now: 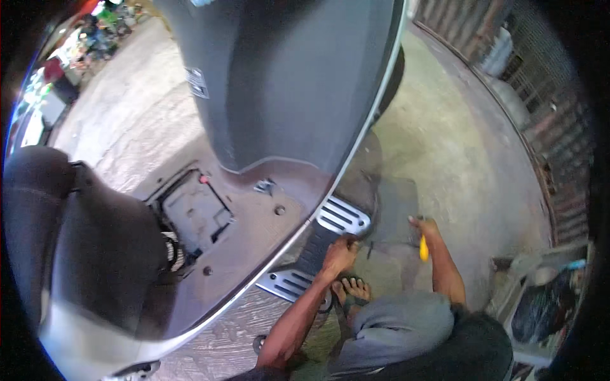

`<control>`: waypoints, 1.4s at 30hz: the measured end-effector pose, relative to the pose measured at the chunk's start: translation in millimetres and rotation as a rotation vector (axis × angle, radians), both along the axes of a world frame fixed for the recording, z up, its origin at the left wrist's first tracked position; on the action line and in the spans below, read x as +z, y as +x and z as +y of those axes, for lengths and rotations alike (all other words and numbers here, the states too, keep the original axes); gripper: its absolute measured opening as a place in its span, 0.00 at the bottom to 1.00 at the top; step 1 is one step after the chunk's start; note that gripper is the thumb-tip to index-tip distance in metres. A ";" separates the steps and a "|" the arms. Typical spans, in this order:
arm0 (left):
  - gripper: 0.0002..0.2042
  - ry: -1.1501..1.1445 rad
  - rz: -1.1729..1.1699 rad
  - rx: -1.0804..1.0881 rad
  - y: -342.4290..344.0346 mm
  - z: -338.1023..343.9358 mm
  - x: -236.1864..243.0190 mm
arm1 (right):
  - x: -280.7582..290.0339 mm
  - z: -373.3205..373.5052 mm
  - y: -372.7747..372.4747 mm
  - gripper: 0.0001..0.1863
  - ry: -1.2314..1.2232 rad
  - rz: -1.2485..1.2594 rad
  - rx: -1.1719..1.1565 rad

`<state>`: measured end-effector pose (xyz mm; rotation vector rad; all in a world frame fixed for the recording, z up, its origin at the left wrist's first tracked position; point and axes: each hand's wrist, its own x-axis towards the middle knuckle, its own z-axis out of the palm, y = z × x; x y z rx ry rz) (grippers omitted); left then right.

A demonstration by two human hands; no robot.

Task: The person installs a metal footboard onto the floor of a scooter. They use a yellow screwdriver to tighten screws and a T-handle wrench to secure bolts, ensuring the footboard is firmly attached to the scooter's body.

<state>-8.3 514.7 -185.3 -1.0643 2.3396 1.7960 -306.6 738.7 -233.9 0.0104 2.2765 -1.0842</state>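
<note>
A scooter's side footrest (344, 216), with slotted silver plates at both ends of a black middle, juts out from the floorboard edge. My left hand (340, 255) is closed at the outer edge of its black middle, below the upper silver plate; the fingertips are partly hidden. Off to the right, my right hand (427, 226) is closed around a yellow-handled screwdriver (424, 249), held above the ground and apart from the scooter. The screwdriver's shaft does not show clearly. On the floorboard (254, 238) lies a small heap of screws (264, 185).
A battery compartment (194, 209) gapes in the floorboard, with a red piece at its corner. The dark seat (108, 235) stands at left, the front panel (298, 82) ahead. My bare foot (354, 291) is beside the footrest. A crate (546, 305) holds a black bag at right.
</note>
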 end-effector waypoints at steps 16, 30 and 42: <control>0.33 0.111 0.168 -0.533 61.7 -11.2 139.8 | 215.2 7.8 99.6 0.34 -0.645 0.037 0.414; 0.26 -0.859 -0.228 0.697 213.0 -142.8 363.5 | 275.5 -291.6 274.1 0.33 -0.684 0.171 1.051; 0.27 -0.624 -0.217 0.457 257.9 -134.2 300.7 | 304.6 -328.7 294.2 0.20 -0.790 0.113 0.922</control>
